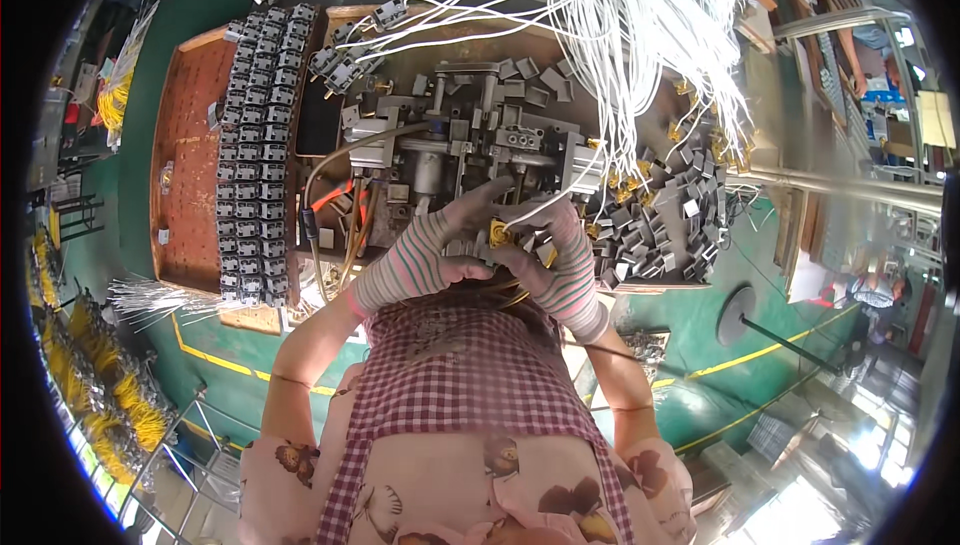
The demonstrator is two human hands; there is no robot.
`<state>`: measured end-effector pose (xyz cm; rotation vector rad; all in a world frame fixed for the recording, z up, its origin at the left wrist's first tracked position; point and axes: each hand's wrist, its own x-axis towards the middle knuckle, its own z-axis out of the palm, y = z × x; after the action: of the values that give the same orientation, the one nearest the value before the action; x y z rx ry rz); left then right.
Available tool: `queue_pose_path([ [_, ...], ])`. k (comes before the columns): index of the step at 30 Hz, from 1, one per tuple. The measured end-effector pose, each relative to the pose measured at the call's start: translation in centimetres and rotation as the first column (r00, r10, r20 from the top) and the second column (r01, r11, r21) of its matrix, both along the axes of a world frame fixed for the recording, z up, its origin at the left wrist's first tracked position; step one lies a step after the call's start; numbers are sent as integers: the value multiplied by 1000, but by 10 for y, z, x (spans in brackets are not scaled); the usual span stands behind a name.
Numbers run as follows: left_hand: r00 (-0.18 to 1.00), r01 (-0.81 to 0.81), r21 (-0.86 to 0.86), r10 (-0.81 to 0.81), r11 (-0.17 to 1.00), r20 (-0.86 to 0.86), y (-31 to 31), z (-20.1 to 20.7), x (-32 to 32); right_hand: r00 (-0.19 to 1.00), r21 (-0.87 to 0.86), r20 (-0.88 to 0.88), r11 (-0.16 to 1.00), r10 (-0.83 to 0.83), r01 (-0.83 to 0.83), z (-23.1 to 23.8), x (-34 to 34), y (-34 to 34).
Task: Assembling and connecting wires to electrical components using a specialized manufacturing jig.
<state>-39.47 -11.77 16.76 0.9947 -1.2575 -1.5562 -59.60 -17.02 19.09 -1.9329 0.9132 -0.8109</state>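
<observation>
- Left hand (440, 240): gloved, half open, thumb and fingers well parted; fingertips meet the work beside the right hand. Whether anything is gripped there, cannot tell.
- Right hand (560, 257): gloved, curled nearly closed; thumb and forefinger appear to pinch the yellow fitting.
- Yellow fitting (498, 234): one, small, at the right hand's fingertips, just right of the left thumb. Risk: slipping out, should glove fabric blunt the pinch; likely fall, toward the apron (460, 365) below the hands.
- White wire (570, 188): runs up and right from the right hand's fingers. Risk: tugging the fitting askew, if drawn taut by the bundle.
- Wire bundle (620, 35): beyond and right of the right hand, strands overlapping. Risk: snagging, through tangle.
- Jig (430, 170): metal, directly beyond both hands. Risk: pinched fingertips, should any part of it shift while the hands are so near.
- Hose (320, 175): loops left of the left hand. Risk: catching the forearm, on a wide leftward swing.
- Grey caps (670, 207): many, loose, right of the right hand. Risk: scattering, from a knocking wrist.
</observation>
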Motion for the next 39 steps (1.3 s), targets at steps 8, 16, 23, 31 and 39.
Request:
queue_pose_path([
  [8,864,49,-319,120,946,489,14,4,11,993,-18,61,995,97,-96,3,4,-10],
  [16,971,-235,300,214,924,103,1,-17,-1,954,-128,-271,978,125,-164,-11,13,-23],
  [23,633,-249,-561,571,790,522,-20,-8,13,869,-427,-492,885,-56,-185,-40,28,-56],
  [31,401,266,-450,327,853,856,-34,-37,25,814,-377,-572,913,-100,-153,-25,32,-62],
  [39,391,304,-454,325,838,861,-36,-47,24,771,-215,-411,874,-486,436,-74,-85,-34],
])
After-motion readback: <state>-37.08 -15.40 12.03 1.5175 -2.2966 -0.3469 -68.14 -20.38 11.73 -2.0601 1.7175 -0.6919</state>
